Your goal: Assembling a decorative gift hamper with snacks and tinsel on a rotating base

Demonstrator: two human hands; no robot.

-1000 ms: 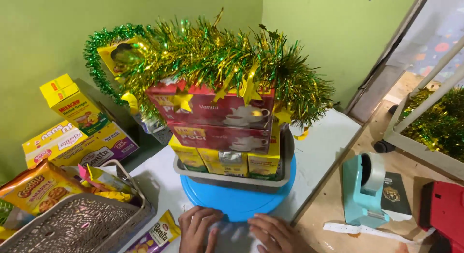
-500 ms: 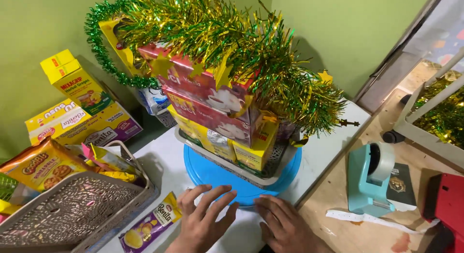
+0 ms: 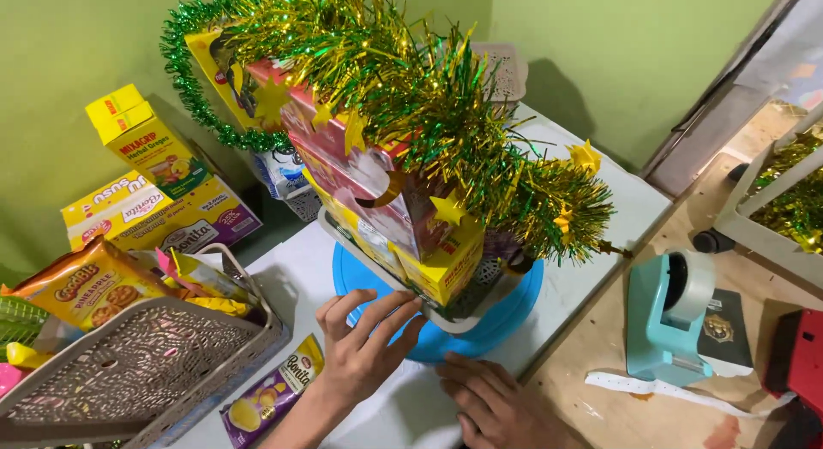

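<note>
A stack of red and yellow boxes (image 3: 377, 200), wound with green and gold tinsel (image 3: 403, 80) and gold stars, stands in a grey tray on a round blue stand (image 3: 506, 316). My left hand (image 3: 364, 346) lies flat with spread fingers; its fingertips touch the front edge of the blue stand and the tray. To its right my right hand (image 3: 493, 402) rests palm down on the white tabletop (image 3: 291, 282), just in front of the stand. Neither hand holds anything.
At the left is a grey perforated basket (image 3: 137, 376) with snack packets and boxes behind it. A purple snack packet (image 3: 270, 393) lies by my left wrist. A light blue tape dispenser (image 3: 669, 325) stands at the right on a wooden surface, with a red thing (image 3: 797, 363) beyond it.
The view has tilted and come closer to the stack. My left hand has moved forward from the tabletop onto the stand's edge; my right hand stays low on the table.
</note>
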